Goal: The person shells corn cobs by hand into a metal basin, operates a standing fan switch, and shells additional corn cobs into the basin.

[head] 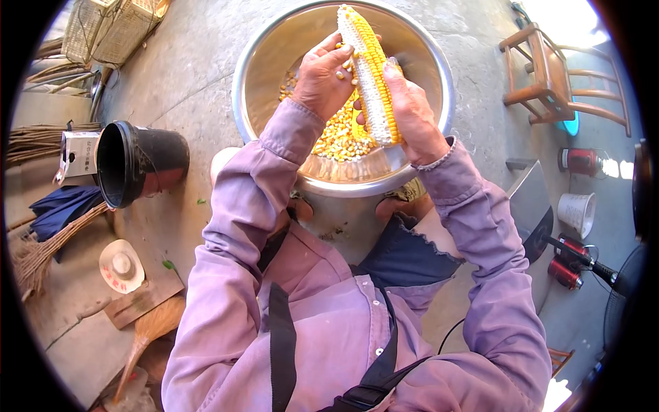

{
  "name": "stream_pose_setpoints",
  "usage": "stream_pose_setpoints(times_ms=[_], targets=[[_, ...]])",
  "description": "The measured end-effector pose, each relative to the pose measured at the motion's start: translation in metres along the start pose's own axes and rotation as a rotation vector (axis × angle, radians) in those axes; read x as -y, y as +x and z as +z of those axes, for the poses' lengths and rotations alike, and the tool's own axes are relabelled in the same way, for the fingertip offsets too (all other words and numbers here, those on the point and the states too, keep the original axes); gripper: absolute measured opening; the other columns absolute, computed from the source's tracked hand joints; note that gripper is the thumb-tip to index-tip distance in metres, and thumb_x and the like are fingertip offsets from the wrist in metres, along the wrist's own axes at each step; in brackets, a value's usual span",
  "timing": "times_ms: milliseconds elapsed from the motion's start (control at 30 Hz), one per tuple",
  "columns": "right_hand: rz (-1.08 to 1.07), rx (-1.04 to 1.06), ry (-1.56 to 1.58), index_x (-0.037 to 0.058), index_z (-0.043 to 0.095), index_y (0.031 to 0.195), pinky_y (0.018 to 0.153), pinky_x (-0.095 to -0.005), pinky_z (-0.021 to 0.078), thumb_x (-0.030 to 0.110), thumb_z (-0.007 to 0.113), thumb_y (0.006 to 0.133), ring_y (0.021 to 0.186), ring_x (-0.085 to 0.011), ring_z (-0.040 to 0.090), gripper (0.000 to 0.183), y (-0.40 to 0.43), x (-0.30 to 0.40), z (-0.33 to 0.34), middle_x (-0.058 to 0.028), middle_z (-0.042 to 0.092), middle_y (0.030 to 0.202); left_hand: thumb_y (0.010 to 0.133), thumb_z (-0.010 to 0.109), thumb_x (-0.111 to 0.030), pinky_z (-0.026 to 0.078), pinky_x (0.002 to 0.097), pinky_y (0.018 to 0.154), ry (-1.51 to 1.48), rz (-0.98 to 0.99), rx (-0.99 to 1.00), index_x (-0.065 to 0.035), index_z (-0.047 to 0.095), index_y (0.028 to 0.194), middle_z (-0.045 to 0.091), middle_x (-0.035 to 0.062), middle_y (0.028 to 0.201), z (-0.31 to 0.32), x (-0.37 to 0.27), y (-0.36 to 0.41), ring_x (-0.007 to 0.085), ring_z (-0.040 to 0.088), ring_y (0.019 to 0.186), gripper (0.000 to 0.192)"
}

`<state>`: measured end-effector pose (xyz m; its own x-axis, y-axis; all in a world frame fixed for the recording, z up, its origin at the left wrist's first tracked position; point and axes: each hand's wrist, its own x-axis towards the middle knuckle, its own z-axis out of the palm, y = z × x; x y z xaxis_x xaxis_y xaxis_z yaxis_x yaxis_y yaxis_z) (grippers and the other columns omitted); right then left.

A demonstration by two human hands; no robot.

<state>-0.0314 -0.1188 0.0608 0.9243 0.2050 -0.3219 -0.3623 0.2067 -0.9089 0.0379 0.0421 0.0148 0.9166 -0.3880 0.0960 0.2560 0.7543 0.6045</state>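
Observation:
A partly shelled ear of yellow corn [373,77] is held over a large metal basin [360,188]; bare whitish strips run along the cob beside rows of kernels. Its lower part is gripped by my right hand [412,110], which seems to have another piece of cob under the thumb. My left hand [327,77] is at the ear's left side, thumb and fingers bent, with loose kernels at the fingertips. Whether it also grips the ear cannot be made out. Loose corn kernels [342,147] lie in the basin, together with a yellow piece of corn partly hidden behind the ear.
On the left are a black bucket [159,162], a straw hat [122,265], a brush broom [154,319] and woven baskets [116,36]. A wooden chair [540,77], a white plastic basket [576,211] and a red metal canister [582,160] stand to the right. My feet are beside the basin's near rim.

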Motion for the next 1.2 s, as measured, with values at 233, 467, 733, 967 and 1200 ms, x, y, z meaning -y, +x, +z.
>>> stream_pose_setpoints(times_ms=[233, 467, 733, 967, 1200], targets=[[0.006, 0.005, -0.036, 0.0001, 0.059, 0.120, 0.058, -0.0262, 0.0560, 0.048, 0.046, 0.106, 0.069, -0.0161, 0.069, 0.052, 0.004, -0.009, -0.004, -0.0111, 0.069, 0.091, 0.096, 0.069, -0.020, 0.046, 0.0446, 0.110, 0.161, -0.016, -0.103, 0.0054, 0.049, 0.139, 0.058, 0.0198, 0.135, 0.010, 0.004, -0.004, 0.0303, 0.057, 0.127, 0.053], [-0.002, 0.018, -0.016, -0.0001, 0.059, 0.121, 0.057, -0.0261, 0.0555, 0.048, 0.046, 0.106, 0.069, -0.0159, 0.069, 0.052, 0.004, -0.009, -0.003, -0.0114, 0.069, 0.092, 0.096, 0.068, -0.014, 0.047, 0.0441, 0.108, 0.100, -0.031, -0.065, 0.0063, 0.049, 0.139, 0.059, 0.0247, 0.133, 0.005, 0.001, -0.001, 0.0310, 0.057, 0.127, 0.051], [-0.021, 0.000, 0.017, -0.0005, 0.062, 0.118, 0.056, -0.0259, 0.0562, 0.044, 0.046, 0.107, 0.067, -0.0145, 0.068, 0.048, 0.002, -0.003, -0.001, -0.0065, 0.065, 0.088, 0.099, 0.060, -0.025, 0.041, 0.0456, 0.113, -0.032, -0.022, -0.007, 0.0056, 0.048, 0.141, 0.056, 0.0256, 0.137, 0.005, -0.001, -0.001, 0.0334, 0.055, 0.129, 0.053], [-0.006, -0.007, -0.004, -0.0003, 0.061, 0.119, 0.055, -0.0264, 0.0564, 0.043, 0.047, 0.107, 0.067, -0.0149, 0.068, 0.048, 0.004, -0.009, -0.003, -0.0068, 0.065, 0.088, 0.091, 0.076, -0.019, 0.047, 0.0464, 0.106, 0.179, -0.034, -0.128, 0.0014, 0.053, 0.136, 0.063, 0.0195, 0.128, 0.011, 0.005, -0.004, 0.0278, 0.059, 0.122, 0.054], [-0.011, -0.015, 0.016, -0.0002, 0.061, 0.119, 0.057, -0.0267, 0.0565, 0.044, 0.047, 0.107, 0.065, -0.0153, 0.067, 0.048, 0.005, -0.010, -0.001, -0.0080, 0.066, 0.088, 0.093, 0.072, -0.015, 0.045, 0.0463, 0.108, 0.140, -0.050, -0.071, 0.0027, 0.051, 0.138, 0.061, 0.0206, 0.131, 0.006, 0.002, -0.004, 0.0286, 0.058, 0.124, 0.053]])
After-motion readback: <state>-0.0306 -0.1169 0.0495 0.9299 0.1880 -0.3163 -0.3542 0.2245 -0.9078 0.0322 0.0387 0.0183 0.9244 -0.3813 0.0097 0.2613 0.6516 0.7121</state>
